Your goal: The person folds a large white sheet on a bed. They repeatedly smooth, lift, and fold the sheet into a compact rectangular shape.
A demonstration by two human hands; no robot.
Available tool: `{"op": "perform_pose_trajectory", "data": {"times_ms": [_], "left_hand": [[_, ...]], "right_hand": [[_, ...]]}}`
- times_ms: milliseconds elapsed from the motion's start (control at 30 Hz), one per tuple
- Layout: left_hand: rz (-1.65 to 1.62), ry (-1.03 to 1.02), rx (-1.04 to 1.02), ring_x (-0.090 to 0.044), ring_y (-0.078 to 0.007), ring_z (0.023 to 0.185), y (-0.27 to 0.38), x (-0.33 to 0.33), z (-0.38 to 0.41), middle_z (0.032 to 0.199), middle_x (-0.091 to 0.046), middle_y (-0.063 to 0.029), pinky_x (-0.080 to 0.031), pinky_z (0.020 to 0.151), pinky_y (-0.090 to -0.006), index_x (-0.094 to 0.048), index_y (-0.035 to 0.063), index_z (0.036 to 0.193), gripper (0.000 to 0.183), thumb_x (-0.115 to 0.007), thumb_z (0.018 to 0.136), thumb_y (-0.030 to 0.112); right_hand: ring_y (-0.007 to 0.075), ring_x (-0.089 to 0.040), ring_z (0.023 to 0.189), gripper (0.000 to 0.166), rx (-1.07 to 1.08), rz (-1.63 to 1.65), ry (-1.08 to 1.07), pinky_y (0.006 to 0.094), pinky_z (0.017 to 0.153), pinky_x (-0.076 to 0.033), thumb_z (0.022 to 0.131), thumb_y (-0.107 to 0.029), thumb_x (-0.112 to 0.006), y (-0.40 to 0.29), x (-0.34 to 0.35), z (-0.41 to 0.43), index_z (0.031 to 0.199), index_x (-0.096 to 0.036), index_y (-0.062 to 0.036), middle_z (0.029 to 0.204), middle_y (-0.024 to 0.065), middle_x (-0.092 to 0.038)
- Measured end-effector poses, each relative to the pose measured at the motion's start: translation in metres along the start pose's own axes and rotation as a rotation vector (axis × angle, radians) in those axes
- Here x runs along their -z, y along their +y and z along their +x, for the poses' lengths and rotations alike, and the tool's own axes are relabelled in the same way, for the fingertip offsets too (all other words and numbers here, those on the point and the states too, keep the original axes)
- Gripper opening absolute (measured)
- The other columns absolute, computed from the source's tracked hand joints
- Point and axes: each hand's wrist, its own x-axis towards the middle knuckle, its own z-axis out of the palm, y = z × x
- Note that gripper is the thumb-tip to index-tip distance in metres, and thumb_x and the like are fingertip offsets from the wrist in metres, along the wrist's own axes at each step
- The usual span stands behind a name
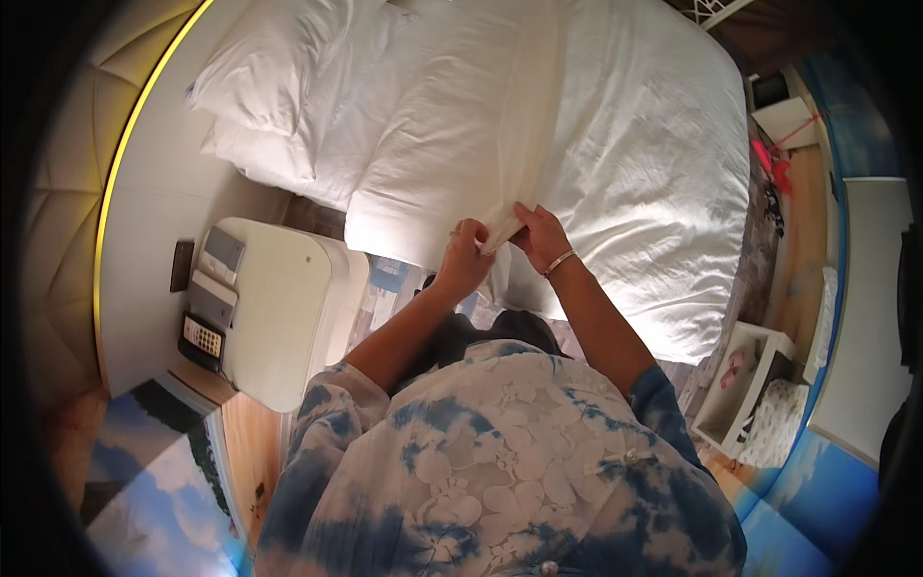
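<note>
A strip of sheer, cream-coloured fabric (530,130) runs across a bed with a rumpled white duvet (634,166), its near end gathered at the bed's edge. My left hand (465,260), with a ring on one finger, pinches that gathered end. Just to the right, my right hand (541,238), with a bracelet at the wrist, holds the same fabric between thumb and fingers. The hands are close together with the cloth stretched between them. White pillows (259,86) lie at the upper left.
Left of the bed stands a cream bedside table (277,296) with a telephone (202,340) and small holders (223,256). A white open box-like unit (739,389) stands at the right. Red items (775,169) lie beyond the bed's right edge.
</note>
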Motion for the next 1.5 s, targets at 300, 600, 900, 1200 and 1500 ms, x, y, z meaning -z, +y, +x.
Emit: {"op": "perform_pose_trajectory", "data": {"times_ms": [300, 600, 900, 1200, 1500], "left_hand": [[-0.082, -0.210, 0.241, -0.050, -0.0249, 0.064, -0.023, 0.072, -0.005, 0.069, -0.051, -0.0127, -0.041, 0.060, -0.0342, -0.050, 0.0015, 0.081, 0.005, -0.053, 0.080, 0.005], [0.109, 0.391, 0.273, -0.044, -0.0143, 0.061, -0.089, 0.156, -0.063, 0.066, -0.049, -0.0081, -0.042, 0.057, -0.0333, -0.047, 0.0031, 0.075, 0.020, -0.065, 0.079, 0.009], [0.025, 0.175, 0.584, -0.053, -0.0104, 0.072, 0.018, 0.153, -0.007, 0.079, -0.063, -0.0054, -0.043, 0.063, -0.0296, -0.062, -0.0075, 0.095, 0.026, -0.057, 0.090, 0.018], [-0.311, 0.418, 0.586, -0.059, -0.0197, 0.099, 0.011, 0.235, 0.009, 0.111, -0.060, -0.0157, -0.048, 0.085, -0.0294, -0.051, -0.0111, 0.118, 0.052, -0.051, 0.094, 0.036], [-0.892, 0.392, 0.557, -0.057, -0.0239, 0.107, 0.016, 0.234, 0.024, 0.122, -0.054, -0.0156, -0.050, 0.086, -0.0344, -0.040, -0.0052, 0.130, 0.061, -0.055, 0.092, 0.040]], "right_hand": [[0.0285, -0.059, 0.092, 0.030, 0.042, -0.226, 0.318, 0.0358, 0.076, -0.050, 0.092, -0.020, -0.051, 0.028, -0.055, 0.042, 0.115, -0.053, -0.0017, 0.100, 0.0193, -0.057], [0.0452, -0.055, 0.091, 0.030, 0.489, -0.943, -0.069, 0.0488, 0.076, -0.047, 0.089, -0.026, -0.052, 0.093, -0.199, 0.075, 0.096, -0.052, 0.0029, 0.094, 0.0314, -0.058], [0.0122, -0.054, 0.064, 0.031, 0.475, -0.933, -0.228, 0.0294, 0.059, -0.046, 0.089, -0.028, -0.060, -0.031, -0.183, 0.069, 0.101, -0.053, -0.0008, 0.071, 0.0072, -0.056], [0.0304, -0.045, 0.115, 0.070, 0.662, -1.570, -0.541, 0.0426, 0.100, -0.035, 0.060, -0.031, -0.082, 0.078, -0.112, -0.034, 0.118, -0.051, -0.0071, 0.118, 0.0126, -0.050], [0.0307, -0.054, 0.104, 0.039, 0.759, -1.472, 0.168, 0.0402, 0.094, -0.042, 0.064, -0.004, -0.058, 0.116, -0.023, 0.037, 0.103, -0.062, -0.0061, 0.104, 0.0122, -0.061]]}}
